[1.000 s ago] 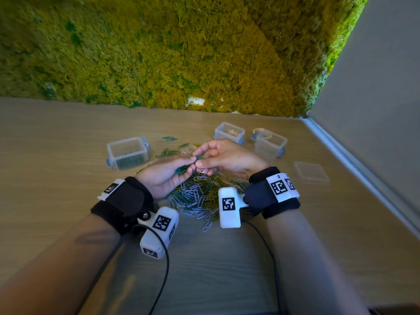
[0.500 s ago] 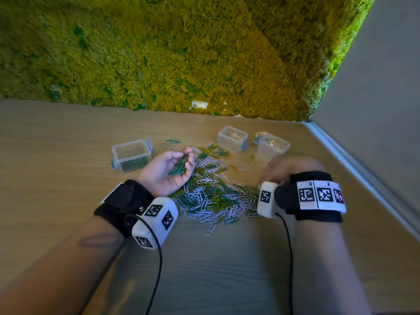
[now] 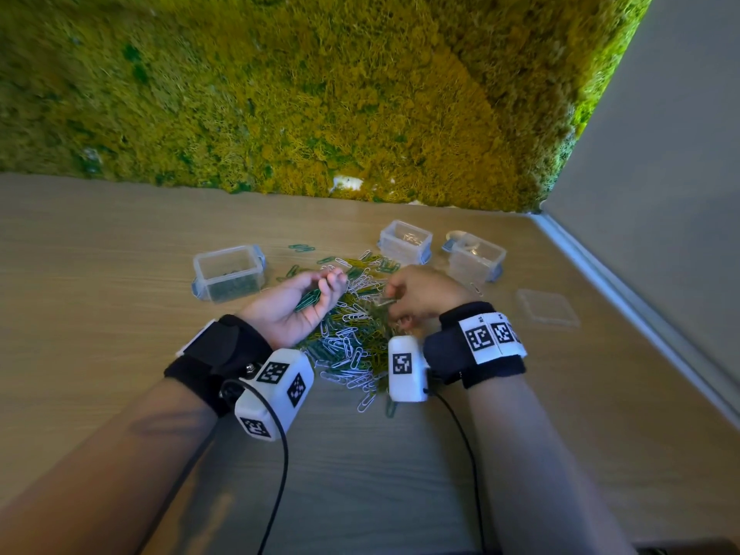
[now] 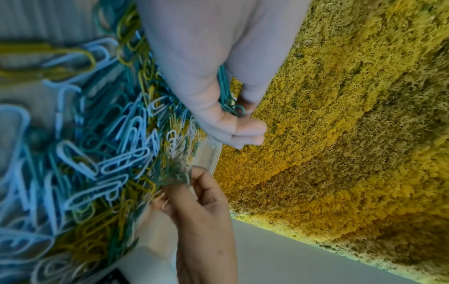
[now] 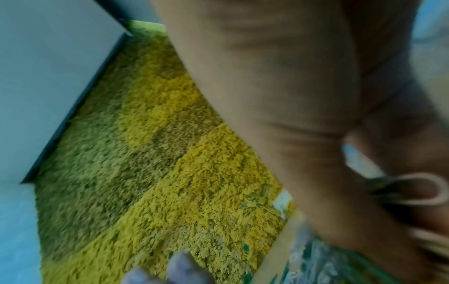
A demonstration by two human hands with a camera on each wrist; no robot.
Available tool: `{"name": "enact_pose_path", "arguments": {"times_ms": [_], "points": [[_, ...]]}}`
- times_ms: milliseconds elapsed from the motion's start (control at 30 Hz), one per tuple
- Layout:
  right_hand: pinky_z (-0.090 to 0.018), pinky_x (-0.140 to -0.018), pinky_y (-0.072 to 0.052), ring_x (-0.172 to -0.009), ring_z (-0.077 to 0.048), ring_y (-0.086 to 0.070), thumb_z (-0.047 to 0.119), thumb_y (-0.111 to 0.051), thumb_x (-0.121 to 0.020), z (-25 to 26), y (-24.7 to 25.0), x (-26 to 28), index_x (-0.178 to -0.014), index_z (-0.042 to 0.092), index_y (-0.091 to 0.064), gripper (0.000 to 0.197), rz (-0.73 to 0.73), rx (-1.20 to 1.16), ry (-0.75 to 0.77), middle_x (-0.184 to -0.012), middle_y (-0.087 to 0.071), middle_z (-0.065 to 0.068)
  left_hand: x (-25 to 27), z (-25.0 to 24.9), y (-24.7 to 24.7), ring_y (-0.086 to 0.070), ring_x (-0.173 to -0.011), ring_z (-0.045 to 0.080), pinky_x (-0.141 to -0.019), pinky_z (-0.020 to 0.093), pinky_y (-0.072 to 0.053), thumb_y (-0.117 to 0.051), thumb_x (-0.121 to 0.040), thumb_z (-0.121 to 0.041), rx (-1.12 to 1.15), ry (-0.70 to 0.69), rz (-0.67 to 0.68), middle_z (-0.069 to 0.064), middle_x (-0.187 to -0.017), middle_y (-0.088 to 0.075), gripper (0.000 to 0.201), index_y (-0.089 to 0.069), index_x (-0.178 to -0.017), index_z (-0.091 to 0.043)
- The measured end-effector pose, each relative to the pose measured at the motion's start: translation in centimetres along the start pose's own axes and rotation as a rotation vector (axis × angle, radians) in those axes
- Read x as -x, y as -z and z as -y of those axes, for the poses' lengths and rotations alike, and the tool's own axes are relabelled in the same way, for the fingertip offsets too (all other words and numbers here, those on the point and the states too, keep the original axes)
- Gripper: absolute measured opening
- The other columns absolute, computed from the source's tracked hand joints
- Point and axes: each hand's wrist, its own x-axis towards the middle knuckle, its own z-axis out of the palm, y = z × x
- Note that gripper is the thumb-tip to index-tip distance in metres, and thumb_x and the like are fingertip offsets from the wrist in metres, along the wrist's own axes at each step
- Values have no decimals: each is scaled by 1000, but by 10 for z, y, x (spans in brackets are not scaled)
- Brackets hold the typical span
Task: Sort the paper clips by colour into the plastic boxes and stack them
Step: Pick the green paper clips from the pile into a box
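Observation:
A mixed pile of green, yellow and white paper clips (image 3: 352,338) lies on the wooden table between my hands. My left hand (image 3: 316,292) is palm up at the pile's left edge, its fingers curled round a bunch of green clips (image 3: 307,303), which also show in the left wrist view (image 4: 227,96). My right hand (image 3: 394,304) hovers over the pile's right side and pinches a few clips (image 4: 177,173), blurred and greenish. Three open clear plastic boxes stand behind: a left box (image 3: 228,272) holding green clips, a middle box (image 3: 405,240) and a right box (image 3: 474,260).
A clear lid (image 3: 547,308) lies flat on the table right of the boxes. A moss wall (image 3: 320,94) closes the back and a grey wall (image 3: 660,194) the right side. Cables run from both wrist cameras toward me. The right wrist view is motion-blurred.
My right hand has come back left from near the right box to the pile and now pinches clips. The left hand stays palm up with its green clips.

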Motion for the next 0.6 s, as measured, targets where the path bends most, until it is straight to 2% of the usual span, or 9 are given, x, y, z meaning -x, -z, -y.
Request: {"name": "enact_pose_path", "arguments": {"times_ms": [33,67,133,200,300,400,500,600], "points": [[-23,-61,-55,-64,-13,-65,6,-69,-83,-3,-2,-4,-91,14,-61,14,-8,-139,23,-85,-68,-6,0,0,-1,-62,-60,13,-50,14,-51,-64,-76,8,-19,-9,-45,15,-80,-62,23,-62,-99,5],[-25,-65,-57,-63,-13,-66,3,-68,-84,-5,-3,-6,-95,10,-61,15,-1,-293,45,-84,-67,-8,0,1,-2,-61,-58,11,-49,12,-50,-50,-88,-1,-31,-17,-69,12,-79,-62,19,-59,-104,3],[-24,-64,-58,-59,-12,-63,-1,-63,-86,-6,-2,-7,-102,5,-60,17,17,-607,69,-80,-65,-9,1,2,-2,-58,-56,9,-46,10,-46,-38,-95,-9,-44,-3,-77,8,-77,-61,26,-59,-106,2],[-20,-58,-55,-59,-12,-63,-3,-56,-90,-4,0,-6,-101,2,-61,13,16,-881,78,-82,-66,-11,1,3,-2,-55,-54,8,-42,10,-43,-37,-97,-13,-70,-4,-81,6,-76,-59,27,-59,-105,2],[-18,-60,-56,-64,-14,-66,-1,-45,-96,-3,5,-4,-103,-1,-62,18,100,-1188,89,-90,-67,-17,-2,3,-1,-51,-53,7,-40,11,-41,-46,-94,-22,-164,-29,-88,4,-75,-55,23,-58,-97,-3],[-19,-69,-57,-75,-18,-69,-1,-40,-98,-2,6,-2,-113,-5,-59,25,203,-1266,106,-95,-68,-18,-1,5,-3,-49,-53,5,-39,10,-39,-54,-86,-24,-250,-47,-71,2,-73,-54,20,-57,-92,-5],[-20,-72,-58,-81,-19,-70,-6,-42,-96,-1,3,-3,-124,-11,-51,31,226,-1267,149,-103,-66,-19,0,7,-4,-48,-53,3,-40,8,-38,-51,-91,-17,-360,-64,-55,0,-74,-52,12,-57,-92,-6],[-20,-76,-57,-85,-22,-71,-8,-41,-95,0,1,-4,-125,-13,-49,31,248,-1293,197,-108,-65,-17,0,8,-5,-49,-54,2,-43,7,-39,-58,-82,-11,-429,-80,-34,-1,-74,-53,12,-58,-93,-6]]}}
